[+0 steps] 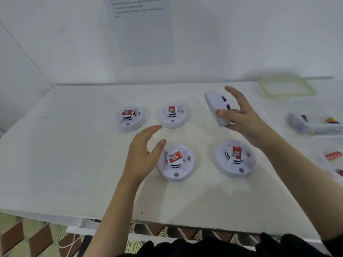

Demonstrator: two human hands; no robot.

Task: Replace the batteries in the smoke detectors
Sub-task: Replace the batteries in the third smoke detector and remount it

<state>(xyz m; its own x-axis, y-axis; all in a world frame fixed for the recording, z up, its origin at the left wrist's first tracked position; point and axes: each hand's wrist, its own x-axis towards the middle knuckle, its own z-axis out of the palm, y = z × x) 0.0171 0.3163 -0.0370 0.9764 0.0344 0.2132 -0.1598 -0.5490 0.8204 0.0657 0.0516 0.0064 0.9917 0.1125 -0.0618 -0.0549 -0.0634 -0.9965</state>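
Several white round smoke detectors with red stickers lie on the white table [74, 164]: far left detector [130, 118], far middle detector [171, 115], near middle detector [176, 162] and near right detector [234, 158]. My right hand [245, 117] holds a fifth smoke detector [215, 108] tilted on its edge above the table, thumb on its rim. My left hand [143, 154] hovers open just left of the near middle detector, fingers spread, holding nothing.
A clear lid with a green rim [286, 88] lies at the back right. A clear container [315, 125] with tools sits at the right edge, with small red packs [333, 155] nearer. A printed sheet [141, 28] hangs on the wall.
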